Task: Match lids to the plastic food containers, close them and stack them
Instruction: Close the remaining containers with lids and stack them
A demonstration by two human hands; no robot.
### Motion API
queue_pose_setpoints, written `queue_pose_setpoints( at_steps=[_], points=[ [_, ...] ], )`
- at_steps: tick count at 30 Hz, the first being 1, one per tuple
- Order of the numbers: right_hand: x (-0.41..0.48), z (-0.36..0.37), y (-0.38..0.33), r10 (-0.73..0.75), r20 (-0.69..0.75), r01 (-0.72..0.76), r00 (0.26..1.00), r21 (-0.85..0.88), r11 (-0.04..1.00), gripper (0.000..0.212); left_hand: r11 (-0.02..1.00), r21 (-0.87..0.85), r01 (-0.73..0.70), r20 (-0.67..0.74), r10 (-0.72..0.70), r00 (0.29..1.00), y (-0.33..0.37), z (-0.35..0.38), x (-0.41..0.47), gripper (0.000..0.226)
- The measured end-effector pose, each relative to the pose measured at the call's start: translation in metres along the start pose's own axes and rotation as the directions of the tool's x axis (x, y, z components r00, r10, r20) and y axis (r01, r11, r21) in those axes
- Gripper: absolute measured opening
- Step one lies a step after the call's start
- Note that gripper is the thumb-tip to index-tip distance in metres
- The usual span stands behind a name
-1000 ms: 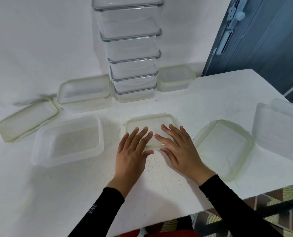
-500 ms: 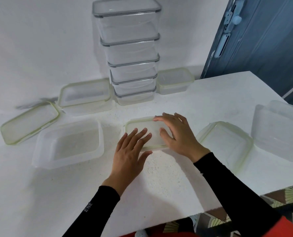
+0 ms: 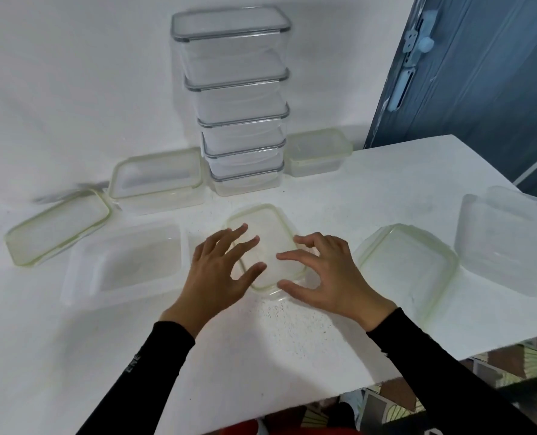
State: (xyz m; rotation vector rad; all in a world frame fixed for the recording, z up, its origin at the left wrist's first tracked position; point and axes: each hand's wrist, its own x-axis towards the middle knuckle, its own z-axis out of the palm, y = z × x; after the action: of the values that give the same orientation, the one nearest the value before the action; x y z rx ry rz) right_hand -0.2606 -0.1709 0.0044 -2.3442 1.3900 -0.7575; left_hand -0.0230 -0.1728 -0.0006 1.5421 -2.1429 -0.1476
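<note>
A small clear container with a green-rimmed lid (image 3: pixel 265 233) lies on it at the middle of the white table (image 3: pixel 260 340), turned at an angle. My left hand (image 3: pixel 220 274) rests on the lid's left part with fingers spread and straight. My right hand (image 3: pixel 326 274) curls round the container's right edge, index finger on the lid and thumb at the near corner. An open container (image 3: pixel 129 265) sits to the left, with a loose lid (image 3: pixel 57 227) beyond it. Another loose lid (image 3: pixel 408 268) and a lidless container (image 3: pixel 508 243) lie to the right.
A tall stack of several closed grey-rimmed containers (image 3: pixel 239 105) stands at the back against the wall. Closed green-rimmed containers sit to its left (image 3: pixel 157 177) and right (image 3: pixel 318 152). A blue door (image 3: pixel 480 73) is at right. The table's edge runs near my right forearm.
My right hand went from flat on the lid to curling round the container's right edge. The container has turned, its far end now swung to the left. My left hand stayed on the lid.
</note>
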Motion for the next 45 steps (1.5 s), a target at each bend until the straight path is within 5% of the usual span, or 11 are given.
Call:
queue_pose_setpoints(
  at_steps=[4,10,33,45],
  points=[
    [-0.006,0.001,0.002,-0.002,0.039,0.003,0.999,-0.041,0.999,0.066,0.998,-0.047,-0.028,-0.079,0.024,0.997,0.01,0.003,-0.005,0.036],
    [-0.005,0.01,-0.002,0.023,-0.027,-0.026,0.999,-0.087,0.996,0.063,0.999,-0.02,-0.047,0.101,0.049,0.994,0.011,-0.001,-0.02,0.084],
    [0.003,0.012,-0.012,0.054,0.063,-0.032,0.997,-0.304,0.952,0.051,0.993,0.105,-0.048,-0.092,0.057,0.994,0.021,0.021,-0.024,0.063],
    [0.035,-0.012,0.011,-0.043,0.177,0.05,0.983,-0.034,0.998,0.049,0.985,0.017,-0.172,0.282,0.16,0.946,0.001,-0.023,-0.014,0.056]
  ],
)
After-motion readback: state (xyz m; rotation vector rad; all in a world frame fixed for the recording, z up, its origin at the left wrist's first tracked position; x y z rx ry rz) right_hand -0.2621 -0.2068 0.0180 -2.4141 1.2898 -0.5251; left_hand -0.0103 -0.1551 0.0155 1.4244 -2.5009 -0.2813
